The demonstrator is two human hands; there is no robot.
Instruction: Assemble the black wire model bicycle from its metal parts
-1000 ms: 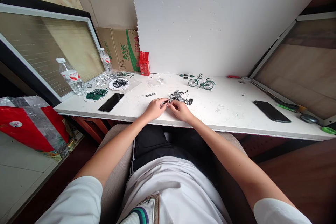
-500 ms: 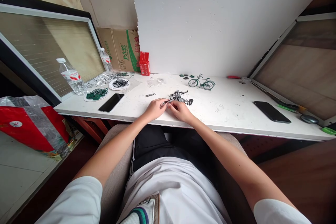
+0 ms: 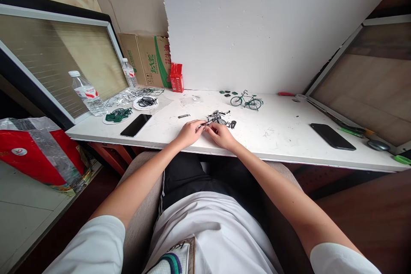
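My left hand [image 3: 190, 132] is closed in a pinch near the table's front edge, its fingertips on a small dark piece [image 3: 203, 125]. Close beside it, my right hand [image 3: 221, 135] pinches at the same spot with curled fingers. The piece is mostly hidden by the fingertips, so its kind is unclear. Just beyond the hands lies a pile of small black and grey model parts [image 3: 218, 117], with a wheel among them. A loose black part [image 3: 231, 124] rests to the right of the pile. Farther back stands a green model bicycle [image 3: 246, 102].
On the left are a phone [image 3: 136, 125], a plate of green parts [image 3: 118, 115], a plate of black parts [image 3: 146, 102] and a water bottle [image 3: 87, 95]. A red box [image 3: 177, 78] stands before a white board [image 3: 272, 34]. Another phone [image 3: 333, 136] lies right, near a mouse [image 3: 378, 145].
Both hands stay in nearly the same place, with only a slight shift of the small dark piece at the fingertips.
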